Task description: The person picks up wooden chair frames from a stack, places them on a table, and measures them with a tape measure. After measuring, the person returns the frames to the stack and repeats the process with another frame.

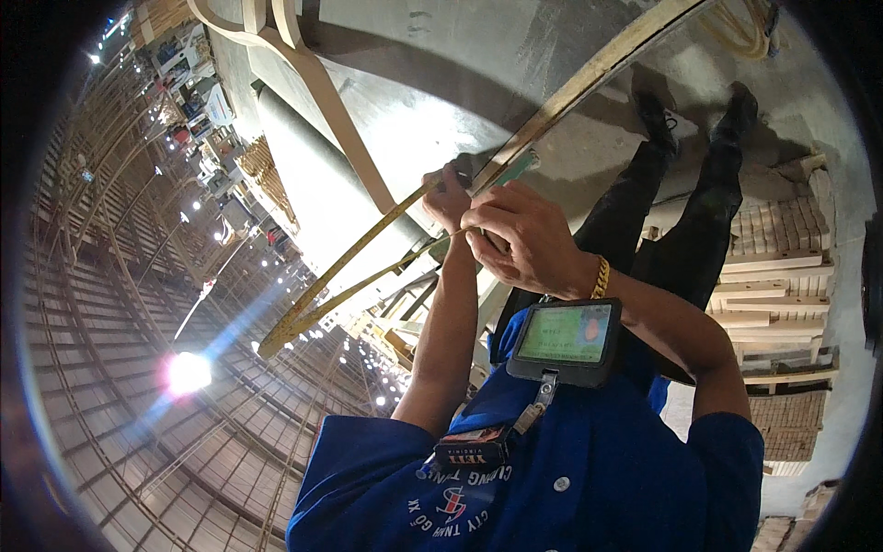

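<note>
A long, flat yellow band (280, 339), stained dark in places, bends back on itself in a narrow loop that sticks out to the left. My left hand (448, 198) is closed around one end of it. My right hand (526, 237), with a gold bracelet (601, 278) at the wrist, pinches the other end between thumb and fingers. The hands are close together. Just beyond them is the end of a long, narrow wooden strip (589, 90); whether my left hand touches it, I cannot tell. A small green thing (524, 169) shows partly behind my right hand.
Pale curved wooden pieces (336, 106) lie beyond my left hand, over a bright surface with a long grey rounded edge (313, 147). Stacked wooden pieces (773, 285) stand at the right. A coiled hose or cable (740, 37) lies at the far right. A badge (563, 333) hangs at my chest.
</note>
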